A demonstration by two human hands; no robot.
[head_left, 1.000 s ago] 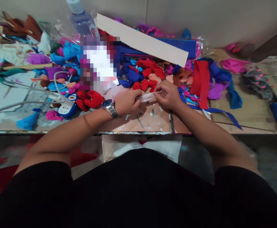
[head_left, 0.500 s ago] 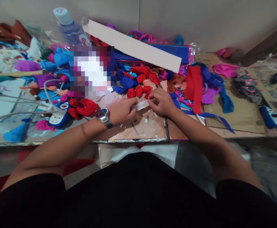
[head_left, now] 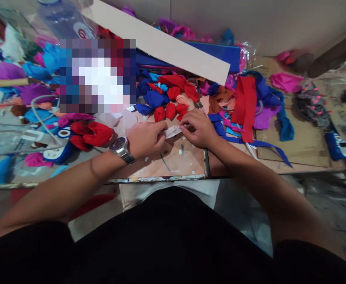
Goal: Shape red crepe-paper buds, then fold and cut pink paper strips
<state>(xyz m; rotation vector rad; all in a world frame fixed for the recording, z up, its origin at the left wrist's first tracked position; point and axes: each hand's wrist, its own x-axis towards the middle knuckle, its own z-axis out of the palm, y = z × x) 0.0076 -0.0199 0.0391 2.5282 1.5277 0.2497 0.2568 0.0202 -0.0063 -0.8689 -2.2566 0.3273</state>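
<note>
A small whitish strip [head_left: 173, 131], paper or cloth, stretches between my two hands just above the table. My left hand [head_left: 147, 140], with a metal watch [head_left: 122, 150] on its wrist, pinches the strip's left end. At the other end, the fingertips of my right hand [head_left: 199, 128] are closed on it. Right behind the hands lie small red bundles [head_left: 170, 111] and a blue bundle [head_left: 155, 100] of what looks like crepe paper. A pale sheet [head_left: 130, 120] rests beside my left hand.
A large bottle [head_left: 64, 19] stands at the back left, near a blurred-out bright patch. A power strip [head_left: 57, 148] with a grey cable lies left. A long cream board [head_left: 161, 39] slants across the back. Red strips [head_left: 244, 106] hang right. The table's front edge [head_left: 161, 178] is near me.
The view has shifted, so the left-side things sit farther left and the bottle higher. Both hands keep hold of the whitish strip, with only slight finger movement.
</note>
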